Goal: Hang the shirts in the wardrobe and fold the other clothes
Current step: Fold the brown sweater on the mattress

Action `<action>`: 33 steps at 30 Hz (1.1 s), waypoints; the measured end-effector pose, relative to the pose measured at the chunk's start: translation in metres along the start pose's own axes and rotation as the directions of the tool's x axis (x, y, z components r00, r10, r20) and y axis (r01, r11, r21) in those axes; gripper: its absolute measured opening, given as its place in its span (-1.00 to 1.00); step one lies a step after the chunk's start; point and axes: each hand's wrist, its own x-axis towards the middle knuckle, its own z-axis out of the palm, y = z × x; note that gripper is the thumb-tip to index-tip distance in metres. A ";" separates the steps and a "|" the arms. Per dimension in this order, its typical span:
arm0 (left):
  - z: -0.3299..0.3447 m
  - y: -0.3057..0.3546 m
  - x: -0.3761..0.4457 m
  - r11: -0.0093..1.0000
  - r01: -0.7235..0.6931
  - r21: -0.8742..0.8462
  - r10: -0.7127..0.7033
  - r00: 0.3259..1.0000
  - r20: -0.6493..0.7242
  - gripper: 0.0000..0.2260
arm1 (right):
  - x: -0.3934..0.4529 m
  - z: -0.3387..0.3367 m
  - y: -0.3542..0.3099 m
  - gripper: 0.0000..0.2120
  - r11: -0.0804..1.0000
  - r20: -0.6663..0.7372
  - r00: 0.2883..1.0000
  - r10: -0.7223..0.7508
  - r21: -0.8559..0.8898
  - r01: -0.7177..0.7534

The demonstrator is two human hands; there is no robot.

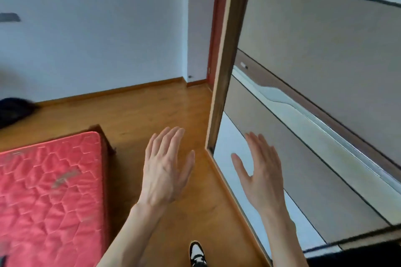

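My left hand (166, 167) is raised over the wooden floor, fingers spread, holding nothing. My right hand (261, 171) is also spread and empty, in front of the wardrobe door (314, 97), a brown sliding panel with a pale wavy strip across it. Whether the right hand touches the panel I cannot tell. The door's dark wooden frame (225, 67) stands between the two hands. No shirts or hangers show. A dark heap (15, 110), maybe clothing, lies blurred at the far left edge.
A red quilted mattress (50, 191) on a dark base fills the lower left. Wooden floor (141, 110) runs between mattress and wardrobe up to white walls. My shoe (196, 253) shows at the bottom. A reddish door frame (213, 34) stands behind the wardrobe.
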 end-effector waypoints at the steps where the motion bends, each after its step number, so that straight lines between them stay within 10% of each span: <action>1: -0.006 -0.015 0.003 0.999 0.037 0.025 -0.036 0.999 -0.025 -0.51 | 0.014 0.013 -0.011 -0.32 0.999 0.023 0.999 -0.033 0.030 0.032; 15: -0.065 -0.143 0.016 0.801 0.555 0.224 -0.440 0.800 -0.408 -0.54 | 0.152 0.168 -0.157 -0.38 0.776 0.163 0.808 -0.566 0.436 0.455; 33: -0.178 -0.192 -0.171 0.183 0.973 0.144 -0.557 0.223 -0.800 -0.54 | 0.022 0.250 -0.403 -0.39 0.179 0.104 0.174 -0.979 0.846 0.502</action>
